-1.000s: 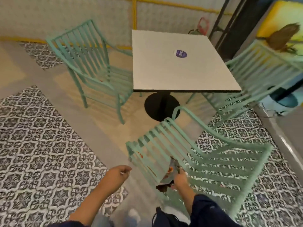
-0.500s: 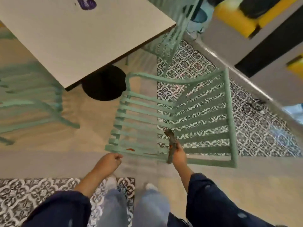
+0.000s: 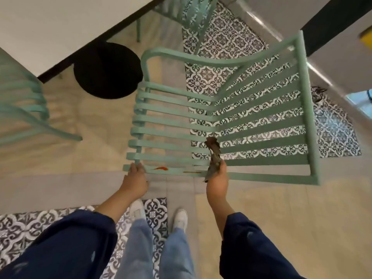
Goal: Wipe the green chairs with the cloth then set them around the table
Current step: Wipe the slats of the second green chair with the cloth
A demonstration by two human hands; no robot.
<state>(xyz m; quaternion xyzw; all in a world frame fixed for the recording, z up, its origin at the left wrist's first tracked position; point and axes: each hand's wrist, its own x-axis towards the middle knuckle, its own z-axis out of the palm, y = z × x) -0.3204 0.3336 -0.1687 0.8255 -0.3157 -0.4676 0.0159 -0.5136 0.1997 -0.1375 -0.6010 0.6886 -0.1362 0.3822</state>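
A green slatted chair stands right in front of me, seen from above, its seat toward the table and its back to the right. Red-orange smears mark its nearest slat. My left hand grips the near left corner of that slat. My right hand is closed on a crumpled brown cloth, held upright over the near slats. The white square table fills the upper left. A second green chair is at the left edge, a third green chair beyond the table's corner.
The table's round black base sits on the floor just left of the near chair. Patterned tile patches lie under the chair and by my white shoes. A grey raised step runs along the right.
My head has tilted down and closer over the near chair. My left hand has reached forward and taken hold of the chair's near slat. My right hand still holds the cloth.
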